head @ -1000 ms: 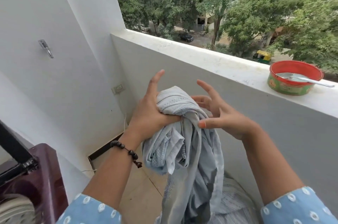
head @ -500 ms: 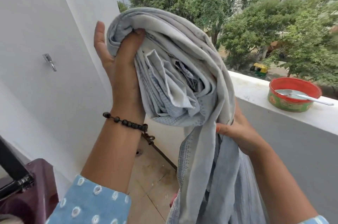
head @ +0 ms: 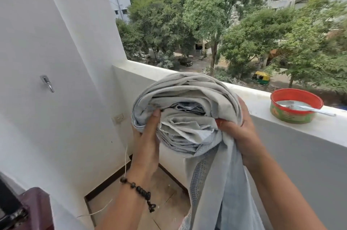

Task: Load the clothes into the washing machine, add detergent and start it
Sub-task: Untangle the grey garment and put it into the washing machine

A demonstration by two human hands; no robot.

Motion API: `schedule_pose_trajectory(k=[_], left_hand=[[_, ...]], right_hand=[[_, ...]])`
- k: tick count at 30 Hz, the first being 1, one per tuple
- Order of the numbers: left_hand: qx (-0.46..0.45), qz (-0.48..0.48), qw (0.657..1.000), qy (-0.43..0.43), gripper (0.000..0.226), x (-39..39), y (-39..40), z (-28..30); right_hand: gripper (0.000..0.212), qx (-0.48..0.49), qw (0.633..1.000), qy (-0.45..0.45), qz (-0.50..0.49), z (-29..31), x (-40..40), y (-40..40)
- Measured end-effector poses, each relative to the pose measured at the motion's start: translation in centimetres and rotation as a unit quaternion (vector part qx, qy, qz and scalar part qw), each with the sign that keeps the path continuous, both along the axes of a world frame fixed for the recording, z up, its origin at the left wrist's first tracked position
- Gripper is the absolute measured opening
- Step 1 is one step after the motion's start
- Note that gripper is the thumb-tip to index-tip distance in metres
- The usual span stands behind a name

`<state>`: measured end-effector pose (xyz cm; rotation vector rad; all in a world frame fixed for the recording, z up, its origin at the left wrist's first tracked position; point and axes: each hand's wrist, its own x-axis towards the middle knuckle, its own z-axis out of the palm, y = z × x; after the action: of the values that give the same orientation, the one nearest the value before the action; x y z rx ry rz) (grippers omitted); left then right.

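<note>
A pale grey-blue cloth (head: 189, 117) is gathered into a thick bundle at chest height, its loose end hanging down toward the floor on the right. My left hand (head: 147, 139) grips the bundle's left side, thumb pressed into the folds. My right hand (head: 238, 128) grips its right side, fingers curled round the fabric. A corner of the maroon washing machine (head: 35, 209) shows at the bottom left. A red and green tub of white powder (head: 294, 104) with a spoon (head: 308, 108) in it stands on the balcony ledge at the right.
The white balcony parapet (head: 262, 122) runs across behind the cloth. A white wall with a metal hook (head: 47, 83) and a socket (head: 118, 118) stands on the left. A thin cord hangs down to the tiled floor (head: 165, 197).
The bundle has come down from head height to chest height. My right hand moved up from the hanging end to the bundle's right side. My left hand shifted to its lower left.
</note>
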<state>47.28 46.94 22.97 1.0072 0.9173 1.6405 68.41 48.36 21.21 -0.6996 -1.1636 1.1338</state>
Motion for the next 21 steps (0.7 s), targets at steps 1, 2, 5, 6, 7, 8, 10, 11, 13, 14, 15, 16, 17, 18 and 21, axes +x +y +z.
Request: schedule_pose_trajectory(k=[1,2,5,6,7,8,10,11,13,14,15,16,17,18,21], left_hand=[[-0.029,-0.058,0.998,0.023,0.108,-1.3,-0.4,-0.6],[-0.052,-0.108,0.992,0.047,0.126,-2.7,-0.7,-0.8],[-0.04,-0.155,0.969,0.191,0.134,-6.2,-1.5,1.1],[-0.022,-0.148,0.955,0.255,0.132,-6.6,-1.5,2.5],[-0.005,-0.137,0.936,0.325,0.133,-6.5,-1.3,3.8],[0.013,-0.128,0.908,0.399,0.137,-5.9,-1.0,4.8],[0.046,-0.149,0.843,0.515,0.145,-3.7,-0.5,6.2],[0.058,-0.171,0.817,0.548,0.147,-2.6,-0.3,6.5],[0.076,-0.182,0.808,0.555,0.146,-1.2,0.4,6.4],[0.082,-0.165,0.821,0.541,0.143,-1.0,0.7,6.1],[0.089,-0.141,0.834,0.526,0.139,-1.0,1.1,5.7],[0.098,-0.117,0.844,0.513,0.134,-1.1,1.2,5.2],[0.108,-0.097,0.856,0.497,0.13,-1.2,1.4,4.7],[0.115,-0.083,0.868,0.475,0.127,-1.3,1.5,4.1],[0.117,-0.039,0.907,0.402,0.121,-1.6,2.2,2.9]], right_hand=[[0.086,0.011,0.999,-0.029,-0.01,0.7,0.7,0.2],[0.088,0.021,0.997,-0.071,-0.013,1.3,1.4,0.5],[0.103,0.044,0.974,-0.219,0.03,3.6,2.9,1.1],[0.11,0.055,0.959,-0.27,0.059,4.5,2.9,1.3],[0.116,0.071,0.939,-0.325,0.088,5.5,2.5,1.5],[0.12,0.092,0.915,-0.376,0.116,6.6,1.8,1.6],[0.126,0.126,0.874,-0.44,0.165,8.6,0.0,1.7],[0.128,0.136,0.861,-0.453,0.186,9.3,-0.8,1.7],[0.131,0.148,0.847,-0.469,0.199,10.4,-1.4,1.9],[0.131,0.149,0.848,-0.469,0.194,10.5,-1.4,2.1],[0.131,0.148,0.853,-0.464,0.186,10.3,-1.3,2.3],[0.13,0.146,0.86,-0.456,0.177,9.8,-1.2,2.4],[0.129,0.142,0.866,-0.448,0.17,9.2,-1.1,2.5],[0.127,0.136,0.875,-0.436,0.164,8.4,-1.0,2.7],[0.123,0.07,0.93,-0.319,0.171,5.5,0.0,3.2]])
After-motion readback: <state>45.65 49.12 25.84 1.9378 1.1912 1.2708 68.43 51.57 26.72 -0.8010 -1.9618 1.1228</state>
